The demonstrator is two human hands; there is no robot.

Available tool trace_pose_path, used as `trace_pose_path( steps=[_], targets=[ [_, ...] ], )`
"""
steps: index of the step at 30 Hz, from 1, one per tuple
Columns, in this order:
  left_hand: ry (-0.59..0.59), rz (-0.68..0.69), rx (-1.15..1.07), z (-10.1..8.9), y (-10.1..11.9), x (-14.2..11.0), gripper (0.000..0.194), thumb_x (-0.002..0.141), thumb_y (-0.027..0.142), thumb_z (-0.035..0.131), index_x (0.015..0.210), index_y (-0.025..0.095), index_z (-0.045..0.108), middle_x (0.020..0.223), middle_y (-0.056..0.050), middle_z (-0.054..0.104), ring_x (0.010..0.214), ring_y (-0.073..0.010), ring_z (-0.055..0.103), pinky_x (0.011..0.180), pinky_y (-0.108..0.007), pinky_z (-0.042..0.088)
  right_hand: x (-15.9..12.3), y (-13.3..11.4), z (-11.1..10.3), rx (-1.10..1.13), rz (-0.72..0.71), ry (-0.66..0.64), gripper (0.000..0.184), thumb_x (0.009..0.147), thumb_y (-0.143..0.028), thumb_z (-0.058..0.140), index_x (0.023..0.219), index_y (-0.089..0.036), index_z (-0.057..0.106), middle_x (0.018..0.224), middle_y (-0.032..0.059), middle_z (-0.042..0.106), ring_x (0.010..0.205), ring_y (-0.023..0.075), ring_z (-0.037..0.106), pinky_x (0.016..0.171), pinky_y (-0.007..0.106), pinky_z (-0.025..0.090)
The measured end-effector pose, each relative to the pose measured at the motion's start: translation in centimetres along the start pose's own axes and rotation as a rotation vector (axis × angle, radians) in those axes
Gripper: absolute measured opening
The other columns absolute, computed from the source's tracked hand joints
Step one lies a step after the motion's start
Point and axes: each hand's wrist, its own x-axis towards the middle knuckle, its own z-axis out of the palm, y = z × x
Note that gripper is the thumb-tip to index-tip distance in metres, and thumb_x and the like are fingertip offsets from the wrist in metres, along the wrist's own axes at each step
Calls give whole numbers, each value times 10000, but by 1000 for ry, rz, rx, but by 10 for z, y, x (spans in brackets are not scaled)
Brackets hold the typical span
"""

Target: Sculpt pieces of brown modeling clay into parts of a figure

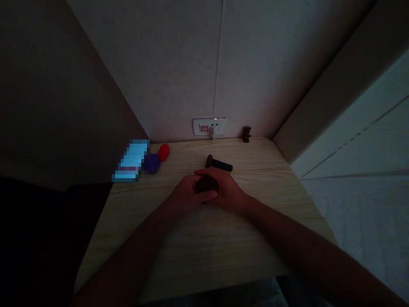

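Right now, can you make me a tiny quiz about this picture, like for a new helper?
1. Which colour is the lump beside the red lump? A yellow, B bluish-purple, C white.
2. True or false: the left hand and right hand are both around a dark lump.
3. Fill in: the hammer-shaped thing lies on the ____.

Key: 1 B; 2 true; 3 table.

Dark brown lump [207,185]: roundish, held, partly covered; just on near side of black rod [223,165], well apart from nothing else told.
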Motion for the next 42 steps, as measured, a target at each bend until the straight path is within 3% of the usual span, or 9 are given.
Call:
trace_pose_path(
  steps=[7,11,17,22,29,34,42],
  targets=[
    [75,58,-72,8,-1,0,383,674,213,836,1022,138,695,999,-70,761,927,-235,695,856,-361,508,0,2,-1,-61,-55,15,554,747,-240,760,1276,-166,614,1179,134,709,1063,275,693,944,426,548],
    [62,29,-151,5,-2,3,445,640,239,884,1035,129,711,983,-75,777,896,-226,711,838,-344,519,0,3,-3,-17,-33,49,559,745,-252,792,1273,-198,614,1183,111,698,1061,261,690,939,409,553],
    [78,-10,-213,1,-6,3,346,669,328,883,931,133,768,884,-54,782,778,-178,697,730,-278,487,2,-2,-5,37,9,80,425,718,-279,837,1098,-203,664,1045,72,722,953,234,701,860,373,560],
    [46,-38,-191,2,-2,1,347,615,257,901,920,144,781,865,-44,786,779,-185,695,762,-294,488,0,-2,-3,26,72,100,378,729,-282,804,1066,-197,654,1018,71,726,914,234,698,827,370,553],
    [100,-16,-158,2,-4,1,291,598,229,844,849,135,730,768,-1,713,678,-146,619,672,-265,456,2,-2,-7,55,1,22,571,675,-306,859,1186,-208,623,1112,82,671,1010,250,664,900,400,542],
    [-4,-24,-58,-3,-4,1,216,605,247,792,742,133,670,660,31,605,601,-118,519,570,-234,359,6,-2,-12,113,-82,-15,554,683,-360,868,1173,-222,649,1161,97,652,1087,267,638,975,441,521],
    [-57,23,-10,0,2,-1,238,642,207,753,849,147,652,755,24,629,698,-144,555,652,-260,413,6,-2,-8,41,-115,-30,620,688,-292,845,1261,-219,620,1189,105,654,1114,277,629,982,450,519]
  ],
)
